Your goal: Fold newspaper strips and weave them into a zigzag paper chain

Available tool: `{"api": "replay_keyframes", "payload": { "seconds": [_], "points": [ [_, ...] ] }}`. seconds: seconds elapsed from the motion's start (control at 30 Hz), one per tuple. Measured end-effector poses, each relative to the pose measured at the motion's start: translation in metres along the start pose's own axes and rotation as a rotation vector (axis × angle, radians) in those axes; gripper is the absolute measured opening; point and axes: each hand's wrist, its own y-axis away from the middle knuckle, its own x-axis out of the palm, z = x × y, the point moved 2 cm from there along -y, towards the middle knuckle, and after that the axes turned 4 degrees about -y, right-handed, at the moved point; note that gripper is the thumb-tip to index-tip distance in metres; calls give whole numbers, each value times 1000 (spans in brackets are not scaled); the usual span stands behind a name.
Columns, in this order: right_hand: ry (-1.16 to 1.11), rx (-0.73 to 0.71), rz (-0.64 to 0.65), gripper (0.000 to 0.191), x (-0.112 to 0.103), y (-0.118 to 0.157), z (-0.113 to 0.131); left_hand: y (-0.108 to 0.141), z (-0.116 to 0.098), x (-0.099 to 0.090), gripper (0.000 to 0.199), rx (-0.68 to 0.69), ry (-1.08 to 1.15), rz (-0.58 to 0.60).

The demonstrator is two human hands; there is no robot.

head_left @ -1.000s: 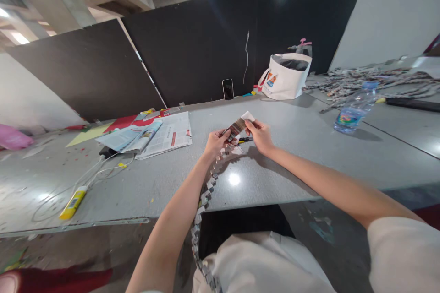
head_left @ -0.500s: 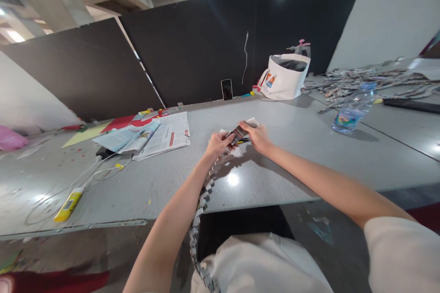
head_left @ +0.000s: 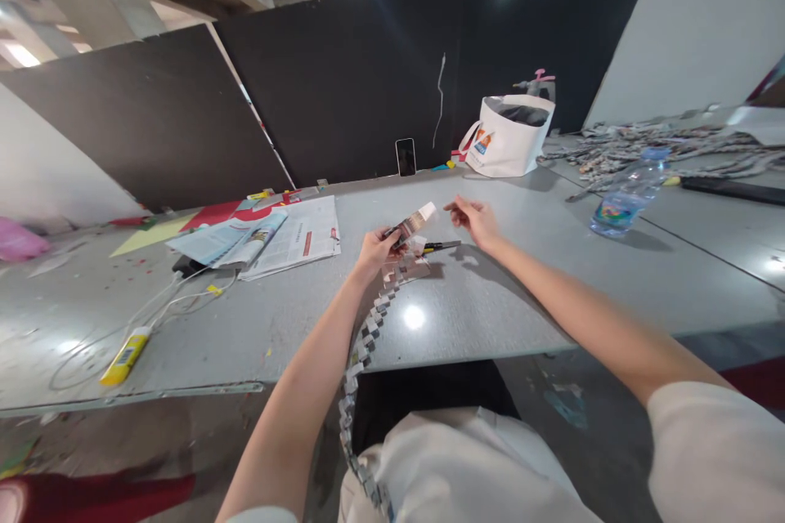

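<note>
My left hand (head_left: 371,252) is closed on a printed paper strip (head_left: 414,225), whose pale end sticks out to the upper right. To the right of that end, my right hand (head_left: 477,222) is lifted off the paper with its fingers loosely bent and apart. A folded paper chain (head_left: 370,330) of zigzag links runs from beneath my left hand over the table edge to my lap. Beside the left hand lie a thin black and yellow tool (head_left: 441,246), its kind unclear, and small paper pieces (head_left: 417,268), partly hidden.
Newspapers (head_left: 303,239) lie to the left, with a yellow glue tube (head_left: 125,357) and white cables nearer the edge. A phone (head_left: 405,157) leans on the black partition. A white bag (head_left: 510,136), a water bottle (head_left: 630,194) and many paper strips (head_left: 613,149) are on the right.
My right hand has let go of the paper strip and moved to the right. The strip stays in my left hand, and the black and yellow tool shows more.
</note>
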Motion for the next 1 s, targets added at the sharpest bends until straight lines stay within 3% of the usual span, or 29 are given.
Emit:
{"api": "replay_keyframes", "payload": {
  "seconds": [0.1,0.2,0.37,0.6,0.8,1.0],
  "points": [
    [66,46,217,55,14,10,4,-1,0,1,39,16,-66,5],
    [117,59,291,54,23,16,4,-2,1,1,36,50,-179,-24],
    [-5,169,281,64,23,15,-4,-6,4,0,35,80,-227,-25],
    [190,40,265,52,23,18,5,-4,5,1,42,75,-147,3],
    [35,55,192,40,25,16,2,0,-4,0,55,46,8,65],
    [-123,61,127,20,26,17,-1,5,-11,-2,34,12,154,121]
  ]
}}
